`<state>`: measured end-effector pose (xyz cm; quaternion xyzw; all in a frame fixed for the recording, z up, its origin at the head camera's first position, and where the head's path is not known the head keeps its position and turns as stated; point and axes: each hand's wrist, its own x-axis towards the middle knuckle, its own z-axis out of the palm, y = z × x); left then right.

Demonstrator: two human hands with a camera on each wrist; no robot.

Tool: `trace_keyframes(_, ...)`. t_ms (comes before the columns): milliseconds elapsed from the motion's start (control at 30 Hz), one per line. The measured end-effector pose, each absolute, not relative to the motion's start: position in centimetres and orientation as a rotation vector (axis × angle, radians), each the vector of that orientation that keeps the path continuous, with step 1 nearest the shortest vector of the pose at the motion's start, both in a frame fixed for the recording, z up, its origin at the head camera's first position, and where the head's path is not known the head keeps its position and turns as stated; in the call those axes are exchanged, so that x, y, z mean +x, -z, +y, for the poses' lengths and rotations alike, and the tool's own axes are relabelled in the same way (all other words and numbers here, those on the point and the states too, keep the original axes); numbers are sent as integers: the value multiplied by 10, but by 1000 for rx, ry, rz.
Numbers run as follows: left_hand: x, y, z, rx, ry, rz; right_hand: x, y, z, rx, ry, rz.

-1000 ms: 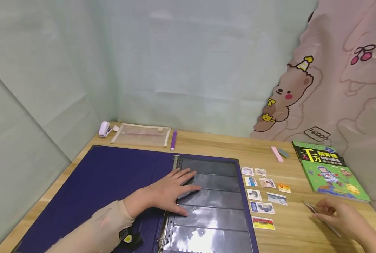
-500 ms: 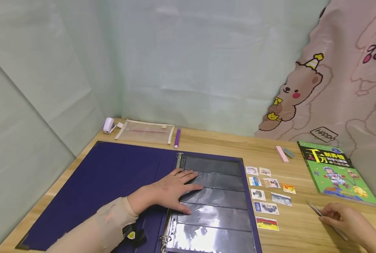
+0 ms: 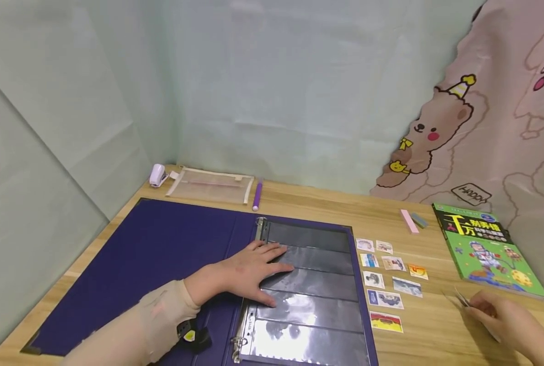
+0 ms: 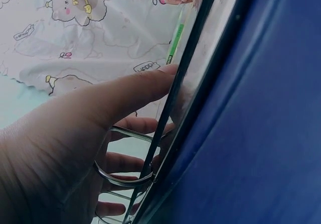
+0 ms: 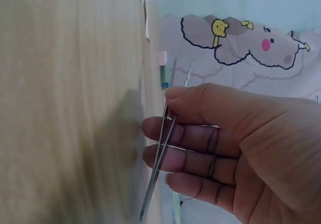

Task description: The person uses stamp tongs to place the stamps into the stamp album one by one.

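My left hand [image 3: 249, 272] lies with spread fingers on the black pocket page [image 3: 310, 279] of an open navy ring binder [image 3: 180, 239]. In the left wrist view its thumb [image 4: 135, 96] reaches to the page's edge, beside the metal rings [image 4: 123, 181]. At the right, my right hand [image 3: 500, 317] holds metal tweezers [image 5: 165, 133] between thumb and fingers, low over the wooden table. Their two tips stand apart with nothing between them. Several small stamps, among them a red and yellow stamp [image 3: 386, 322] and an orange stamp [image 3: 418, 271], lie between the binder and this hand.
A green book [image 3: 491, 254] lies at the right, near a pink block [image 3: 409, 221] and a grey-green block [image 3: 419, 220]. Along the back are a mesh zip pouch [image 3: 212, 185], a purple pen [image 3: 257, 195] and a small white stapler [image 3: 158, 175]. Cloth-covered walls enclose the table.
The head view has shifted slightly, so things sit further right. The tweezers in my right hand have turned a little, and their tips show wider apart. My left hand stays on the page.
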<state>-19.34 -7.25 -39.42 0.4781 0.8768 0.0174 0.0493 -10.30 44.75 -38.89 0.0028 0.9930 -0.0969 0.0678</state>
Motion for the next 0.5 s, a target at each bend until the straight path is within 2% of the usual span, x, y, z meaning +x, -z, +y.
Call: trace_keyframes(500,-192,383,-68,1385,-14,2612,-100,370,436,-162,417,3172)
